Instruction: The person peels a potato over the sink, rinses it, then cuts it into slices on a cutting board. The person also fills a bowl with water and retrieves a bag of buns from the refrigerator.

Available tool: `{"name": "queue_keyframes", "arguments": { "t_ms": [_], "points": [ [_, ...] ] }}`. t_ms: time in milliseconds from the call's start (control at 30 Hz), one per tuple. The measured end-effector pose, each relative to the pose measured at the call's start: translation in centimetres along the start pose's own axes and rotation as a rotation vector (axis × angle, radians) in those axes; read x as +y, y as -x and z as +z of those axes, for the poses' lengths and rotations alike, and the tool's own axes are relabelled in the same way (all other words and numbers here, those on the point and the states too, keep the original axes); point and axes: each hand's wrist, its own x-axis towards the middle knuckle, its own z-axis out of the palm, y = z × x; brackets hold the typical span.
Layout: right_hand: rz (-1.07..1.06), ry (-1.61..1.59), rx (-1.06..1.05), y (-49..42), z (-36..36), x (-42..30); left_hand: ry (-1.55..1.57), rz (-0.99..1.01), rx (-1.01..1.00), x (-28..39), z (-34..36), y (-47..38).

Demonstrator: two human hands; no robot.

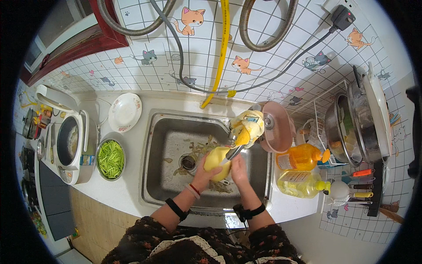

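Observation:
My left hand (pixel 203 174) holds a large peeled yellow potato (pixel 216 164) under the metal faucet (pixel 234 152) of a stainless steel sink (pixel 155 171). My right hand (pixel 238 169) is at the potato's right side with its fingers partly hidden; whether it grips the potato cannot be told. Brown peelings (pixel 220 187) lie in the basin below my hands and around the drain (pixel 188 162). A yellow patterned cloth (pixel 248 128) is draped over the faucet.
Left of the sink stand a metal bowl of cut green stalks (pixel 111 159), a floral plate (pixel 125 112) and an open rice cooker (pixel 68 140). On the right are a pink basin (pixel 277 127), an orange bottle (pixel 298 157), a yellow bottle (pixel 299 183) and a rack with metal bowls (pixel 339 128).

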Motion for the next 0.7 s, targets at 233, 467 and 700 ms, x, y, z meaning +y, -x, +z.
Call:
{"name": "queue_keyframes", "arguments": {
  "t_ms": [233, 467, 700],
  "points": [
    [-0.040, 0.289, 0.046, -4.6, -1.9, 2.2, 0.592, -0.392, -0.107, 1.2, 0.2, -0.5],
    [-0.049, 0.369, 0.100, -5.3, -2.2, 2.8, 0.659, -0.364, -0.152, 1.2, -0.2, -0.5],
    [-0.243, 0.241, 0.121, -8.7, -2.7, 2.7, 0.584, -0.369, -0.164, 2.0, -0.9, 0.7]
  ]
}}
